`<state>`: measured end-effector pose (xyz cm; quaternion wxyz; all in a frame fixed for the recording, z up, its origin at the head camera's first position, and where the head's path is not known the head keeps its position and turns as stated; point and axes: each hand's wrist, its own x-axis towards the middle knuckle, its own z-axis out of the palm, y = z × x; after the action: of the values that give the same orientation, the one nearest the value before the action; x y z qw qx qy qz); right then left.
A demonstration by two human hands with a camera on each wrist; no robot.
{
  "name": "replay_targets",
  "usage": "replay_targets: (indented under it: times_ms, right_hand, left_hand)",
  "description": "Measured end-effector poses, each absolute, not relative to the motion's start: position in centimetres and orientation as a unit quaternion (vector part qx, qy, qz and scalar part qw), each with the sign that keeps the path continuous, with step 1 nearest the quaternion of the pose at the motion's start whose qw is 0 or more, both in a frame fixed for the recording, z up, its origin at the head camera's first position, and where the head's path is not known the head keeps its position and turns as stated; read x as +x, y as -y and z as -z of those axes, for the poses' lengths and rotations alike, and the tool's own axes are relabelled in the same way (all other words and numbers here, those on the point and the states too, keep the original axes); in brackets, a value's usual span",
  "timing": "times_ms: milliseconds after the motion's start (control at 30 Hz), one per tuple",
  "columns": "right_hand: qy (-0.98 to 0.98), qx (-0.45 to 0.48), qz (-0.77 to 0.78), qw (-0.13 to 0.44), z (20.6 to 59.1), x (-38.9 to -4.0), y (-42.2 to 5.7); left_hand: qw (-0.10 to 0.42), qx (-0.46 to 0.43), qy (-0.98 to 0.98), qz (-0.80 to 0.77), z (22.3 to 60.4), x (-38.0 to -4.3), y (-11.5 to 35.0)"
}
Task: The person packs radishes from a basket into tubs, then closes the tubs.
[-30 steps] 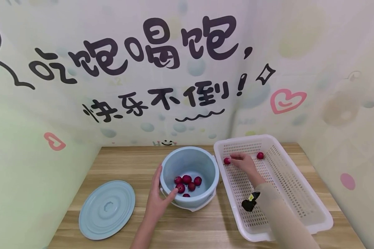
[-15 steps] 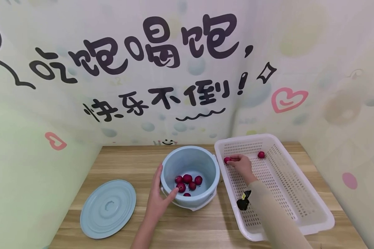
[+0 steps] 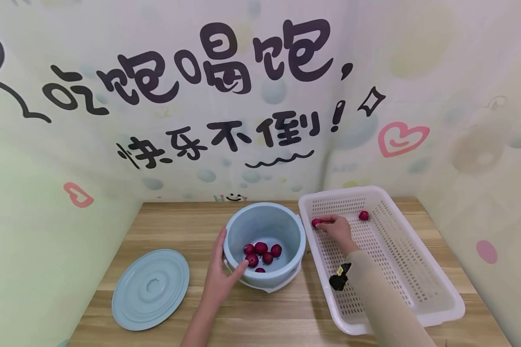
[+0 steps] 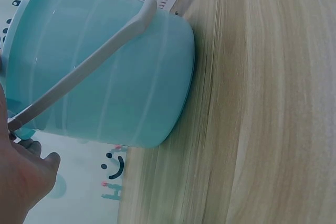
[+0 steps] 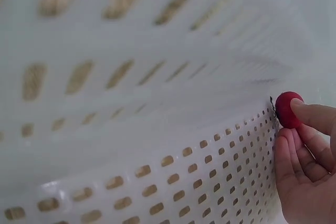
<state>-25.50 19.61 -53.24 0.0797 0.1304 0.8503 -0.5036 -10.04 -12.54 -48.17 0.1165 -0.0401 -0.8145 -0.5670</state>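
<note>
In the head view my left hand [image 3: 219, 274] holds the light blue bucket [image 3: 301, 250] at its near left side, thumb over the rim and fingers along the outside wall. Several small round red fruits [image 3: 261, 248] lie at the bottom of the bucket. My right hand [image 3: 337, 231] reaches into the white plastic basket [image 3: 434, 274] and pinches one red fruit [image 5: 289, 109] between thumb and fingers, close to the basket's wall. A thin dark stem hangs from this fruit in the right wrist view. Another red fruit [image 3: 363, 215] lies farther right in the basket.
A round light blue lid [image 3: 149, 289] lies flat on the wooden table [image 3: 260, 323] to the left. The basket stands close to the right of the bucket. Behind the table rises a printed wall [image 3: 191, 178]. A pale handle [image 4: 89, 66] hangs along the bucket's side.
My right hand has moved slightly forward and left, and its fingers have come together on the red fruit by the basket's left wall. The left hand keeps its hold on the bucket.
</note>
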Motion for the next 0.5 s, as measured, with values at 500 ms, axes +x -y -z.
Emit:
replay_targets:
  times_ms: [500]
  right_hand:
    - [-0.846,0.109,0.514,0.088,51.6,-25.1,-21.5]
  left_hand:
    - [0.117,-0.034,0.817,0.563,48.2,-10.0,12.5]
